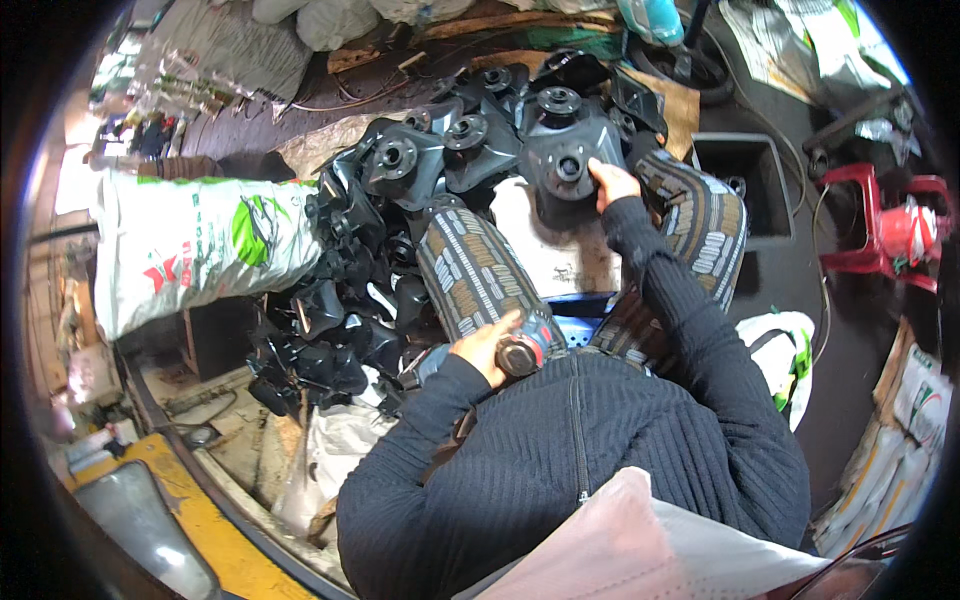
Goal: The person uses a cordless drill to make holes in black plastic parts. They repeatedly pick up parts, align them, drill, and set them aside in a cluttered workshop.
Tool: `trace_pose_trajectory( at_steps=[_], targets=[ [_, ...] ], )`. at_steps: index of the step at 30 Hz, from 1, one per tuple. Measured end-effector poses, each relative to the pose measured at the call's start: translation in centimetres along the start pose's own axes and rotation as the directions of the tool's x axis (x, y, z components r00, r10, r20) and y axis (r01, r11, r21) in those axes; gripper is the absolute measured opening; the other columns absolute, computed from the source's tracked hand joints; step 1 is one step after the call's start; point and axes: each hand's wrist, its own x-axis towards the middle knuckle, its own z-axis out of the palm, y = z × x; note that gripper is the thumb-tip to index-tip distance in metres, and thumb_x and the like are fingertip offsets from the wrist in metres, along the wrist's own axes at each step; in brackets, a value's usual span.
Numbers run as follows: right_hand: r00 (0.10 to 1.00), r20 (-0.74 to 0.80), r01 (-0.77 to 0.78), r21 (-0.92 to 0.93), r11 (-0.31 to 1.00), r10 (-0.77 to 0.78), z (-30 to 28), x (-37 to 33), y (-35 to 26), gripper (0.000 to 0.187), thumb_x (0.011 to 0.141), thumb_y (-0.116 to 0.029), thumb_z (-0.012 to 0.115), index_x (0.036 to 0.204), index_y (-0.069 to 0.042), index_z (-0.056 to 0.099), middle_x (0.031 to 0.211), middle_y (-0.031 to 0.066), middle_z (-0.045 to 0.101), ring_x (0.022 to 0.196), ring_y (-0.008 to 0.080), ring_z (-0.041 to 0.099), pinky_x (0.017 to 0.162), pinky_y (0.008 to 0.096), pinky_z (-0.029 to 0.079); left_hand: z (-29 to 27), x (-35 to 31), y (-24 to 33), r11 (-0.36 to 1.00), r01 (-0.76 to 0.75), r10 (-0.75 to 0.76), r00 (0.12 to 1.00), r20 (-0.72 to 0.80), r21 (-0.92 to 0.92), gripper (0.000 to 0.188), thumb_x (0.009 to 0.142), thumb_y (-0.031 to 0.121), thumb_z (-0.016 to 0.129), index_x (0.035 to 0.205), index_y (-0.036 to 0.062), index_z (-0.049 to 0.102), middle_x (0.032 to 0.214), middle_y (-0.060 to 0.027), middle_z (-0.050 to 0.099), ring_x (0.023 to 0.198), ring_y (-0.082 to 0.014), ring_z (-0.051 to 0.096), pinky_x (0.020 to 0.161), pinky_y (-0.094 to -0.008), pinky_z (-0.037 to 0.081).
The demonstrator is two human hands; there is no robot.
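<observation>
My left hand (486,349) is closed around a cordless drill (519,356), held low against my lap. The drill has a blue and red body and a dark round end. Out in front, my right hand (614,184) grips the side of a black flared plastic part (548,165) with a raised round hub, thumb near the hub and the other fingers partly hidden. More black parts of this kind (396,160) are heaped just beyond it. Between my knees lies a pale board or sheet (545,245), below the held part.
Smaller dark plastic pieces (335,345) pile up at my left, beside a white and green sack (205,245). An open black box (745,185) stands right of my knee, with a red plastic stool (865,225) farther right. Sacks (230,50) line the far side.
</observation>
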Motion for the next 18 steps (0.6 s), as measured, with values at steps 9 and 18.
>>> trace_pose_trajectory(
  at_steps=[9, 18],
  targets=[
    [0.910, -0.012, 0.261, -0.760, 0.595, -0.414, 8.3, 16.4, -3.7, 0.045, 0.068, -0.040, 0.072, 0.094, -0.003, 0.067, 0.091, 0.0104, 0.067, 0.083, 0.0200, 0.062, 0.079, 0.0294, 0.045, -1.1, -6.4, -9.2, 0.964, -0.018, -0.186, 0.661, -0.727, -0.264, 0.048, 0.069, 0.011, 0.065, 0.115, 0.0048, 0.055, 0.103, -0.0132, 0.061, 0.088, -0.0256, 0.060, 0.081, -0.0338, 0.047],
    [0.977, 0.033, 0.142, -0.836, 0.531, -0.209, 2.3, 23.2, 1.2, 0.039, 0.074, -0.044, 0.066, 0.095, -0.011, 0.064, 0.076, 0.0034, 0.062, 0.067, 0.0187, 0.055, 0.063, 0.0323, 0.042, 18.4, -15.8, -30.9, 0.386, 0.750, -0.922, 0.306, -0.237, -0.537, 0.065, 0.065, 0.024, 0.071, 0.125, 0.0157, 0.046, 0.116, -0.0148, 0.054, 0.107, -0.0313, 0.052, 0.091, -0.0389, 0.043]
  ],
)
